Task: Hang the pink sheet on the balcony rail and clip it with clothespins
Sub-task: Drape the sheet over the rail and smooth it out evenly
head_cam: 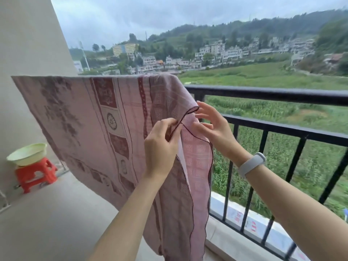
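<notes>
Left hand (pixel 160 146) pinches patterned pink sheet's (pixel 90 117) dark hem; right hand (pixel 212 129) spread.

A black metal balcony rail (pixel 282 95) with upright bars is carrying a pink patterned cotton sheet (pixel 90 117), which is draping over its top bar and hanging down on the near side. The pale concrete balcony floor (pixel 56 219) is bearing a small red plastic stool (pixel 34 174) beside the wall, and a pale green plastic basin (pixel 26 154) is sitting on that stool
</notes>
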